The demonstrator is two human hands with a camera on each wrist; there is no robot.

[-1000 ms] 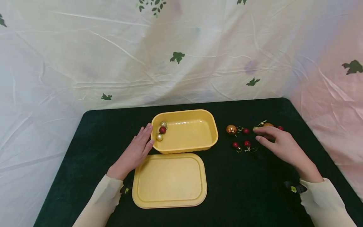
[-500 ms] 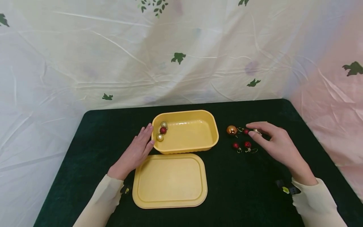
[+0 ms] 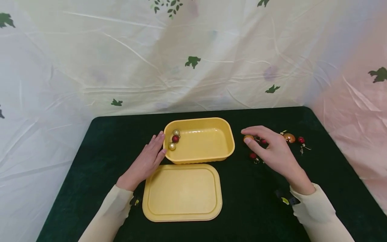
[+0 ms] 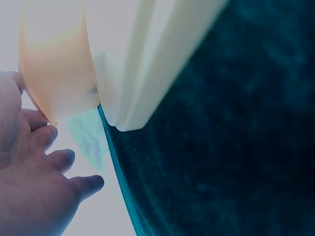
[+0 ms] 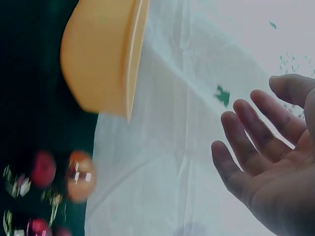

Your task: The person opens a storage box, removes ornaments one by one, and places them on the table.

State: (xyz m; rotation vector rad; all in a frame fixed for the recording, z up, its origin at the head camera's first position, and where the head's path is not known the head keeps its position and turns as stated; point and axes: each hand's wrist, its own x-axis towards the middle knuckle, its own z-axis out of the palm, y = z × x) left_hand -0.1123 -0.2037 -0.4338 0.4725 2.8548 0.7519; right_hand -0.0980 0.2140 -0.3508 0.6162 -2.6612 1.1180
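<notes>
My left hand (image 3: 145, 164) rests its fairly straight fingers against the left end of a yellow box (image 3: 208, 148). Inside that box, along the left wall, lie a glittery gold ball (image 3: 176, 132), a red ball (image 3: 175, 138) and a smooth gold ball (image 3: 172, 146). My right hand (image 3: 273, 153) hovers over the ornaments to the right of the box, fingers spread and holding nothing in the right wrist view. Just under its fingertips sits a shiny orange Christmas ball (image 5: 81, 176), apart from the hand. A small red ball (image 3: 253, 155) lies near the palm; others are partly hidden.
A yellow lid (image 3: 182, 193) lies flat in front of the box. Farther right are another orange ball (image 3: 289, 137) and a red ball (image 3: 301, 139) with a wire loop. The dark green table (image 3: 121, 134) backs onto a pale cloth with leaf prints.
My right hand has moved left across the ornaments, from the far-right group to above the left orange ball. The left hand and the box stay in place.
</notes>
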